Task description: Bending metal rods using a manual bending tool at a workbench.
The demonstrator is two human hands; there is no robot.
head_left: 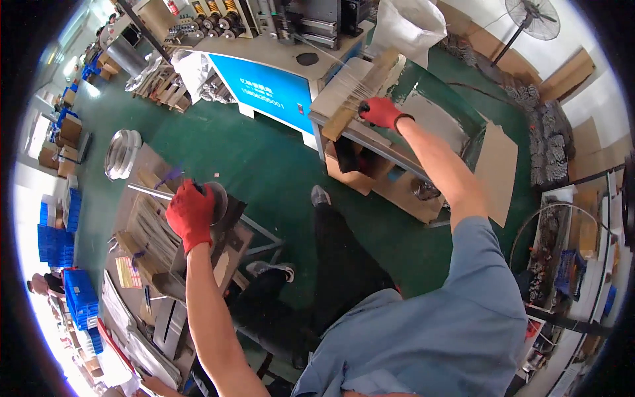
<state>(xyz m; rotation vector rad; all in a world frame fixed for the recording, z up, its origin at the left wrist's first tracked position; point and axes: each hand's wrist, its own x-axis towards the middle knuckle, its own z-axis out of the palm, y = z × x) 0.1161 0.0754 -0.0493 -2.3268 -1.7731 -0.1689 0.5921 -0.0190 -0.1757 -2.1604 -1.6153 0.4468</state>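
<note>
Your right grip (382, 114) has its fingers curled at the edge of a fan of thin pale strands (358, 89), which lies just beyond it across a wooden bar (338, 124). Whether it holds any strand cannot be told. Your left grip (190, 213) is also curled, with a pale rod (151, 192) reaching outward from it and a grey round piece (221, 202) directly beside it; its hold is hidden by the glove.

Risks, as judged: a sideways pull at your right grip could cross the fine strands or drag them off the bar, since nothing visible clamps them. Loose glove fabric could catch several at once. A turn of your left wrist could swing the rod or knock the round piece, which sits near the surface (151, 161) edge. A low left grip could disturb the long strands (153, 231) below it. Your arms are spread between two stations, so divided attention is the likeliest cause.
</note>
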